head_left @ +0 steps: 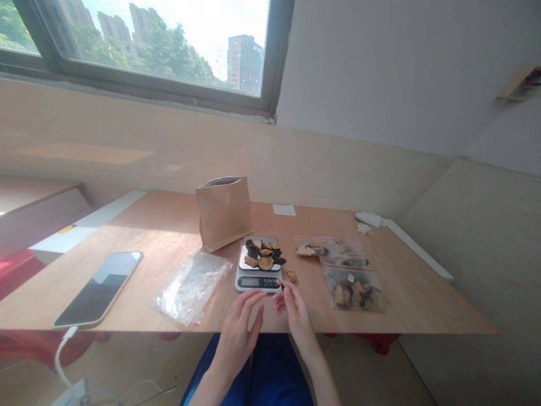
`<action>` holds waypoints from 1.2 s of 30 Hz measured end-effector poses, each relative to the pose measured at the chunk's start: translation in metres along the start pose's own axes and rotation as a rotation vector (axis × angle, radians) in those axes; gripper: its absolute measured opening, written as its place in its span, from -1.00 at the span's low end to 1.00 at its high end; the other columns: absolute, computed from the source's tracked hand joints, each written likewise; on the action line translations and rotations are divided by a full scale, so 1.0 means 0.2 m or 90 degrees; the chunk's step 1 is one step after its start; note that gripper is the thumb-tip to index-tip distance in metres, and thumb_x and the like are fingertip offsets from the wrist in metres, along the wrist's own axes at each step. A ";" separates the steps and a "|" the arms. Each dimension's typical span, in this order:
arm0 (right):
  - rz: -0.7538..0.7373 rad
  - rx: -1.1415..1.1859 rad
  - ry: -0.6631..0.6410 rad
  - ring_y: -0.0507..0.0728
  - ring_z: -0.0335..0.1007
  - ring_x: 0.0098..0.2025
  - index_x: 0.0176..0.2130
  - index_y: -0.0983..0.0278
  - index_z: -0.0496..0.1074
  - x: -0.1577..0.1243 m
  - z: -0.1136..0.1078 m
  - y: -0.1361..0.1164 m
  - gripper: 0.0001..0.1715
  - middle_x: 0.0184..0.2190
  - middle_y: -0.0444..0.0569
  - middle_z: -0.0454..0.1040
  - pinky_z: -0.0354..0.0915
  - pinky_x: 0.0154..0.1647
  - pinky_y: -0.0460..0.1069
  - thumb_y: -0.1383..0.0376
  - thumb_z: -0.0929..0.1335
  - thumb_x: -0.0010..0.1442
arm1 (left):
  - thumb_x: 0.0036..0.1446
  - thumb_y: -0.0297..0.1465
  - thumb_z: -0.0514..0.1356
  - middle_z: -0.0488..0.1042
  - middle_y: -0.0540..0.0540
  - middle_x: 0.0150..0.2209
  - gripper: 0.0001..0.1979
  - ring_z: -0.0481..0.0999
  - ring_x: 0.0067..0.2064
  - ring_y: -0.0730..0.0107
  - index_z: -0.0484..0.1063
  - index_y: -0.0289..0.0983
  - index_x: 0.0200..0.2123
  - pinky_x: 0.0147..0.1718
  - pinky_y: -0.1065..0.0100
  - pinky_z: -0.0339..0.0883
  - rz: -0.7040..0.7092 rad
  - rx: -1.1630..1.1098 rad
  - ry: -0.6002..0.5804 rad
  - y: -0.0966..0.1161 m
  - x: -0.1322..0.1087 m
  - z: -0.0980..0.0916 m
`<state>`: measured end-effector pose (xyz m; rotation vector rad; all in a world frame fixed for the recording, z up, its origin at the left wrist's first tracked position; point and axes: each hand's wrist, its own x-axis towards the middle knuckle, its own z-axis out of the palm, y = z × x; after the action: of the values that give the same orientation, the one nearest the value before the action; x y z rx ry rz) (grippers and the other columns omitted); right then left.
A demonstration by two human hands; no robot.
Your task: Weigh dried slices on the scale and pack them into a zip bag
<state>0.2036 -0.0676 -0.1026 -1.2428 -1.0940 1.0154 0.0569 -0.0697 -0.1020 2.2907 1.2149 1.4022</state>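
Note:
A digital kitchen scale [239, 282] stands on the table, its platform heaped with dried slices [264, 254], tan inside and dark at the rims. My left hand [244, 318] hovers by the scale's front left edge, fingers stretched out and holding nothing. At the front right corner, my right hand [296, 313] pinches a small dried slice [283, 286] between thumb and fingertips. One loose slice [291, 276] lies on the wood just right of the scale.
An open brown paper pouch [224, 214] stands behind the scale. Clear zip bags [192, 287] lie left; filled zip bags [353, 290] lie right. A phone [101, 290] with a charging cable [61, 355] rests far left. White paper [284, 210] lies near the wall.

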 end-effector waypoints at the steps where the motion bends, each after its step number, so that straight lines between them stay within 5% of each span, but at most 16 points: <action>1: -0.017 -0.037 0.028 0.08 0.37 -0.43 -0.10 0.31 0.35 0.03 -0.03 0.01 -0.50 -0.44 -0.03 0.47 0.33 -0.37 -0.02 0.01 0.20 0.17 | 0.15 -0.48 0.02 0.37 -0.14 -0.09 -0.70 0.38 -0.03 0.32 0.26 -0.17 -0.03 -0.08 0.25 0.32 -0.028 0.022 0.018 -0.03 0.00 -0.03; 6: -0.135 -0.309 0.100 0.18 0.31 -0.09 -0.07 0.30 0.37 0.15 -0.15 0.07 -0.61 -0.11 0.10 0.42 0.24 -0.07 0.10 0.17 0.23 0.17 | 0.16 -0.34 -0.01 0.39 -0.15 -0.16 -0.78 0.36 -0.08 0.18 0.35 -0.20 -0.18 -0.11 0.10 0.24 -0.235 0.153 0.051 -0.17 0.00 -0.23; 9: -0.213 -0.491 0.070 0.20 0.28 -0.12 -0.09 0.28 0.40 0.19 -0.19 0.11 -0.65 -0.20 0.08 0.41 0.21 -0.08 0.15 0.28 0.20 0.17 | 0.13 -0.27 0.00 0.41 -0.14 -0.17 -0.76 0.36 -0.12 0.11 0.37 -0.18 -0.19 -0.17 0.04 0.20 -0.350 0.240 -0.003 -0.23 -0.02 -0.31; 15: -0.301 -0.682 0.165 0.22 0.24 -0.18 -0.11 0.24 0.43 0.23 -0.26 0.12 -0.65 -0.16 0.12 0.35 0.18 -0.18 0.14 0.23 0.20 0.17 | 0.13 -0.21 -0.02 0.43 -0.12 -0.17 -0.72 0.39 -0.11 0.13 0.39 -0.17 -0.22 -0.21 0.14 0.21 -0.341 0.268 -0.117 -0.31 -0.05 -0.34; 19: -0.296 -0.640 0.222 0.19 0.23 -0.28 -0.45 0.25 0.46 0.18 -0.27 0.06 -0.65 -0.29 0.06 0.41 0.16 -0.23 0.10 0.17 0.19 0.17 | 0.13 -0.20 -0.03 0.43 -0.14 -0.26 -0.72 0.41 -0.19 0.16 0.38 -0.23 -0.32 -0.25 0.21 0.24 -0.314 0.296 -0.134 -0.36 -0.03 -0.33; 25: -0.249 -0.450 0.197 0.11 0.23 -0.40 -0.73 0.22 0.19 0.02 -0.24 0.04 -0.63 -0.49 -0.03 0.40 0.15 -0.33 0.00 0.33 0.21 0.06 | 0.11 -0.22 -0.02 0.39 -0.11 -0.38 -0.74 0.39 -0.31 0.21 0.32 -0.25 -0.44 -0.32 0.25 0.24 -0.278 0.327 -0.200 -0.38 0.06 -0.35; 31: -0.234 -0.380 0.160 0.12 0.23 -0.40 -0.72 0.21 -0.05 -0.06 -0.16 0.06 -0.64 -0.49 -0.02 0.40 0.16 -0.36 0.01 0.43 0.16 -0.02 | 0.11 -0.28 -0.05 0.33 -0.09 -0.43 -0.78 0.38 -0.36 0.27 0.26 -0.23 -0.49 -0.38 0.31 0.24 -0.226 0.314 -0.226 -0.40 0.09 -0.34; 36: -0.215 -0.299 0.099 0.12 0.28 -0.34 -0.61 0.20 0.04 -0.08 -0.07 0.03 -0.77 -0.48 -0.05 0.35 0.21 -0.33 -0.01 0.52 0.13 -0.10 | 0.11 -0.35 -0.11 0.31 -0.05 -0.52 -0.79 0.37 -0.45 0.33 0.14 -0.19 -0.55 -0.43 0.33 0.21 -0.257 0.279 -0.210 -0.40 0.13 -0.34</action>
<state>0.2141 -0.0858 -0.1093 -1.4147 -1.4088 0.4074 -0.0376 -0.0156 -0.0922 2.2232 1.8664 0.6381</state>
